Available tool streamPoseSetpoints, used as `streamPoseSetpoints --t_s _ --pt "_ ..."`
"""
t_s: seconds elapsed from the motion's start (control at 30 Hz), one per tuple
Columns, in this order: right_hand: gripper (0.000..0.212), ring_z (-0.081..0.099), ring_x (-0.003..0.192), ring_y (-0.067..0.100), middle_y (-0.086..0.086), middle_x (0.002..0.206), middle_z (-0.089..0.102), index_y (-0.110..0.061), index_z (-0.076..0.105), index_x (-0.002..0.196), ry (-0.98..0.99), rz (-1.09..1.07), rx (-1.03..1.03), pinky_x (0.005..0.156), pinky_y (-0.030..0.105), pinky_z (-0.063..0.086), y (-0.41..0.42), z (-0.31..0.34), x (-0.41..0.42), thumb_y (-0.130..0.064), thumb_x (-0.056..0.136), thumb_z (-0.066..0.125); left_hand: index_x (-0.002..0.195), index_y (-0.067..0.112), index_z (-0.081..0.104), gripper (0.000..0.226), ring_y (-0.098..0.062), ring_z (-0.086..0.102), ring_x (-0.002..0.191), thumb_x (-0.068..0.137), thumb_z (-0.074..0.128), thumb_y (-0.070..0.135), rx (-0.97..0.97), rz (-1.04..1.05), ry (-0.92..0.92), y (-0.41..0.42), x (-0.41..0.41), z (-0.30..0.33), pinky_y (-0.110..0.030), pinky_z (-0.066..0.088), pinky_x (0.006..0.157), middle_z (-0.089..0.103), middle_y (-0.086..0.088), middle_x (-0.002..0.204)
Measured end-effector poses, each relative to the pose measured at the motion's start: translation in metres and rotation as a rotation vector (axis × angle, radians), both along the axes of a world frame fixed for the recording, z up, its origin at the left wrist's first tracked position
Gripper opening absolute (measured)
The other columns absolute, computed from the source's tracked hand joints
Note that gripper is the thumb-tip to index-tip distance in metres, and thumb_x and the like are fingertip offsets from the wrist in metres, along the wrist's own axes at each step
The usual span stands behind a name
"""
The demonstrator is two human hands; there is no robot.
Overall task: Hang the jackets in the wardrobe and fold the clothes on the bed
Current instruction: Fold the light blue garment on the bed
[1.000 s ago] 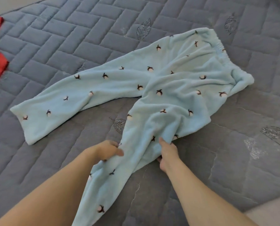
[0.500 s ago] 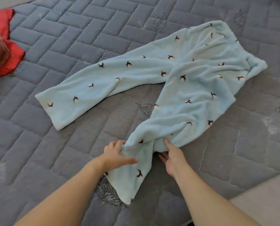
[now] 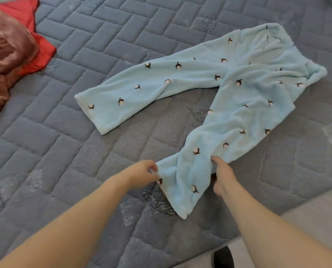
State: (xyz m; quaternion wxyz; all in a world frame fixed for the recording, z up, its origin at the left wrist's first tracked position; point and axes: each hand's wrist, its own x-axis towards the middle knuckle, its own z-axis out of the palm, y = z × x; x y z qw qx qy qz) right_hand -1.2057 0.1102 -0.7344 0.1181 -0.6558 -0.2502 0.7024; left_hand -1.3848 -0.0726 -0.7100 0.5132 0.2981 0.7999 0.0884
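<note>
- I see a grey quilted bed filling the view.
- Light blue fleece trousers lie spread on it, legs apart in a V, waistband at the far right.
- My left hand pinches the near leg's left edge; my right hand grips its right edge, fingers curled into the fabric.
- Red and pink clothes lie bunched at the far left.

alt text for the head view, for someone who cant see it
Both hands, left hand and right hand, pinch the near leg of light blue pyjama trousers spread on a grey quilted bed. Crumpled red and pink clothes lie at far left.
</note>
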Motion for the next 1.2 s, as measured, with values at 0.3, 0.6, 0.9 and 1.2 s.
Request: streamPoseSetpoints --t_s 0.3,0.6,0.9,1.2 --pt "0.021 0.071 0.092 0.019 -0.007 0.098 0.075 -0.028 0.067 0.107 0.104 -0.051 0.167 0.065 0.035 0.059 -0.029 -0.025 0.003 -0.025 0.087 0.073 0.121 0.014 0.05 0.026 -0.031 0.039 0.122 0.099 0.043 0.026 0.264 -0.3 0.609 -0.01 0.034 -0.07 -0.041 0.033 0.102 0.041 -0.009 0.136" --pt "0.027 0.069 0.083 0.028 0.006 0.102 0.069 -0.018 0.059 0.116 0.036 -0.15 -0.074 0.056 0.037 0.057 -0.078 0.004 -0.039 -0.025 0.091 0.069 0.124 0.009 0.053 0.029 -0.034 0.063 0.104 0.105 0.041 0.027 0.351 1.34 -0.371 -0.081 -0.027 -0.011 -0.051 0.055 0.081 0.062 -0.016 0.119" --pt "0.022 0.068 0.072 0.019 0.006 0.09 0.072 -0.013 0.061 0.117 0.088 0.111 -0.232 0.058 0.032 0.056 -0.101 -0.025 -0.036 -0.018 0.095 0.061 0.126 0.015 0.057 0.04 -0.028 0.063 0.104 0.094 0.061 0.039 0.171 1.305 -0.498 -0.075 0.011 -0.033 -0.043 0.05 0.086 0.069 -0.007 0.115" --pt "0.044 0.06 0.112 0.03 0.014 0.118 0.066 -0.008 0.047 0.136 0.087 0.367 -0.342 0.089 0.043 0.051 -0.116 -0.002 -0.053 -0.031 0.099 0.054 0.128 0.015 0.04 0.025 -0.024 0.06 0.088 0.104 0.042 0.022 0.451 1.536 -0.243 -0.103 -0.024 0.0 -0.037 0.052 0.065 0.058 -0.009 0.114"
